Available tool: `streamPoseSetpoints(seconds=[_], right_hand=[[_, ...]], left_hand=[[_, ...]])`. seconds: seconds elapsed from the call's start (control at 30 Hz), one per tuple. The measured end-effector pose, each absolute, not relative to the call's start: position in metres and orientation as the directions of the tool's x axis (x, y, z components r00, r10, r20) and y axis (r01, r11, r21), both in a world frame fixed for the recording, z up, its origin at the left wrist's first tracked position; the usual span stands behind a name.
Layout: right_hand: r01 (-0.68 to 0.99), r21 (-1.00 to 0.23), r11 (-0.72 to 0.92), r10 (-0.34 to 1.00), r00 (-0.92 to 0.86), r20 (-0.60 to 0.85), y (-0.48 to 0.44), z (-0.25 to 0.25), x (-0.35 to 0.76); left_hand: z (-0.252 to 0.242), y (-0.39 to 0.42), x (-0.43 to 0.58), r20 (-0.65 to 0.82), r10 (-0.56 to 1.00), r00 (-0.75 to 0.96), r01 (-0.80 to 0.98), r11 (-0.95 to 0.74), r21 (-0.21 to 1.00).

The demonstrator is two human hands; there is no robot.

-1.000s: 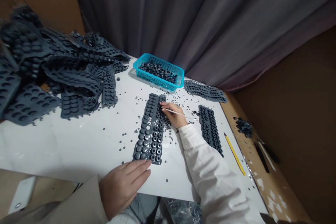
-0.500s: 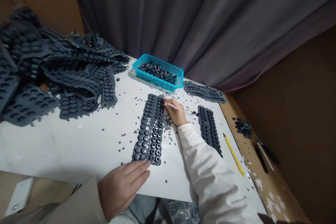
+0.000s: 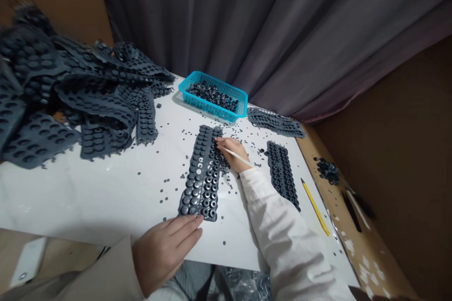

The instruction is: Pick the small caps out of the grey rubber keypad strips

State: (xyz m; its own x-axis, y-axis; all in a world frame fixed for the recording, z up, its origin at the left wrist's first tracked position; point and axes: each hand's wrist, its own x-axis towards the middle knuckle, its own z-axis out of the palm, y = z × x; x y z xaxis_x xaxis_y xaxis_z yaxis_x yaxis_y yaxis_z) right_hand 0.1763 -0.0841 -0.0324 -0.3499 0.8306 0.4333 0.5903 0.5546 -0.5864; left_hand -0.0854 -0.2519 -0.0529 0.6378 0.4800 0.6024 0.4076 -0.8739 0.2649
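Note:
A dark grey rubber sheet point(image 3: 199, 174) with rows of round knobs lies lengthwise on the white table point(image 3: 141, 202). My left hand point(image 3: 169, 249) rests flat at the sheet's near end, its fingertips touching the edge and its fingers stretched out. At the sheet's upper right side, my right hand point(image 3: 235, 153) is closed in a pinch on a thin white stick point(image 3: 236, 154), whose tip is by the right-hand rows of knobs. Small dark discs are scattered around the sheet, several of them beside my right hand.
Behind the sheet stands a blue basket point(image 3: 213, 96) of small dark pieces. A pile of rubber sheets point(image 3: 102, 103) fills the left. On the right lie another knobbed sheet point(image 3: 282, 174), a folded strip point(image 3: 275, 122) and a yellow pencil-like tool point(image 3: 315, 207).
My right hand has shifted slightly left and nearer to me along the sheet, and the white stick is tilted more steeply. My left hand stays in place.

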Motion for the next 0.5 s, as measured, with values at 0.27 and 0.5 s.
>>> streamPoseSetpoints(seconds=[0.27,0.5], right_hand=[[0.645,-0.547,0.533,0.832,-0.281,0.479,-0.068,-0.027,0.181],[0.578,-0.617,0.534,0.838,-0.265,0.477,-0.075,-0.033,0.174]], left_hand=[[-0.054,-0.253,-0.087,0.574,0.499,0.649,0.418,-0.865,0.279],[-0.056,-0.254,-0.084,0.614,0.509,0.604,0.432,-0.856,0.285]])
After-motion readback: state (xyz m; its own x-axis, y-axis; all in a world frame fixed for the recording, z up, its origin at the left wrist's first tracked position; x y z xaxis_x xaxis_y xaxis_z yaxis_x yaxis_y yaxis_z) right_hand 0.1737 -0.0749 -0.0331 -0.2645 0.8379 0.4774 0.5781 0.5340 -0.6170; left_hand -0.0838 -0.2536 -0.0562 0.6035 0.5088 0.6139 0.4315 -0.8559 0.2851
